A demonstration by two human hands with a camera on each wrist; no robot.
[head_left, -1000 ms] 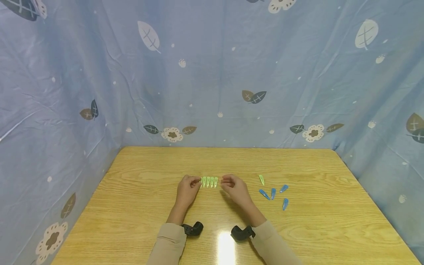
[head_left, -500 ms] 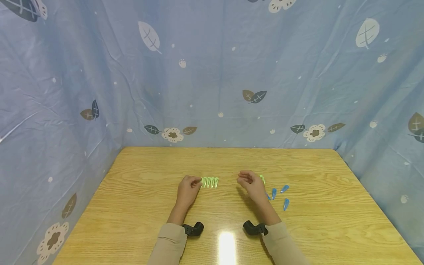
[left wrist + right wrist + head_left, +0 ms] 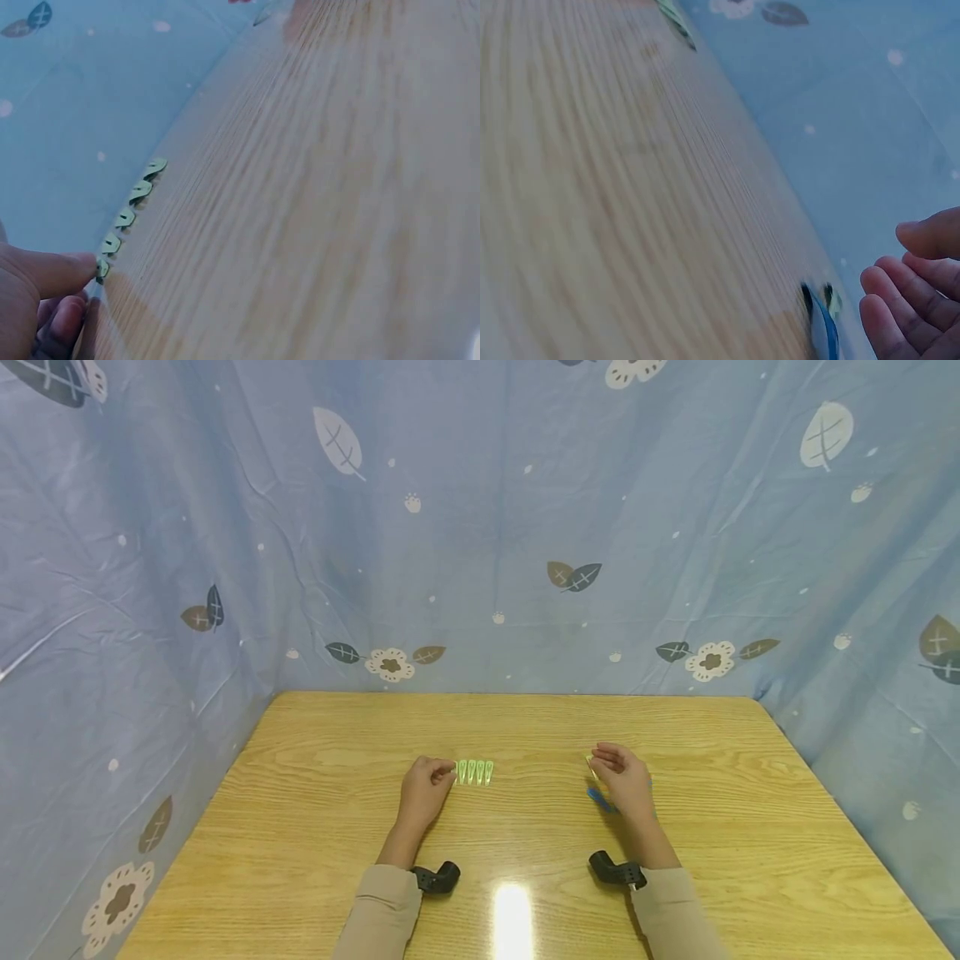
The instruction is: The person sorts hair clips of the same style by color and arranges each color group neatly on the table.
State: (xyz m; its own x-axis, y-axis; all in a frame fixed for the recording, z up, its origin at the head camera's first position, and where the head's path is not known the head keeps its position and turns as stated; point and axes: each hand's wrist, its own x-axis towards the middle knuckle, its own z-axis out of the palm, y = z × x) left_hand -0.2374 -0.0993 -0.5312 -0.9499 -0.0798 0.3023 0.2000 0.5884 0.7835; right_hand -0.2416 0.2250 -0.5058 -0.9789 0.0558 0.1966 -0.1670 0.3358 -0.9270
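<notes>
A row of several green snap hair clips (image 3: 471, 772) lies side by side mid-table. At its left end my left hand (image 3: 426, 789) pinches the end clip (image 3: 103, 268), its thumb tip right on it in the left wrist view. My right hand (image 3: 624, 781) hovers with thumb and fingers apart beside a single green hair clip (image 3: 590, 766). Nothing is between the right fingers (image 3: 889, 300) in the right wrist view. Below that hand a blue hair clip (image 3: 599, 799) shows in part, and the right hand and forearm mostly hide the other blue clips.
The wooden table (image 3: 337, 860) ends at a blue patterned curtain (image 3: 465, 527) along the back and both sides. A black wrist camera mount (image 3: 438, 878) sits on the left wrist, another mount (image 3: 617, 868) on the right. Glare marks the front of the table.
My right hand has moved right, from beside the row's right end to the lone green clip, now covering most of the blue clips. My left hand stays at the row's left end.
</notes>
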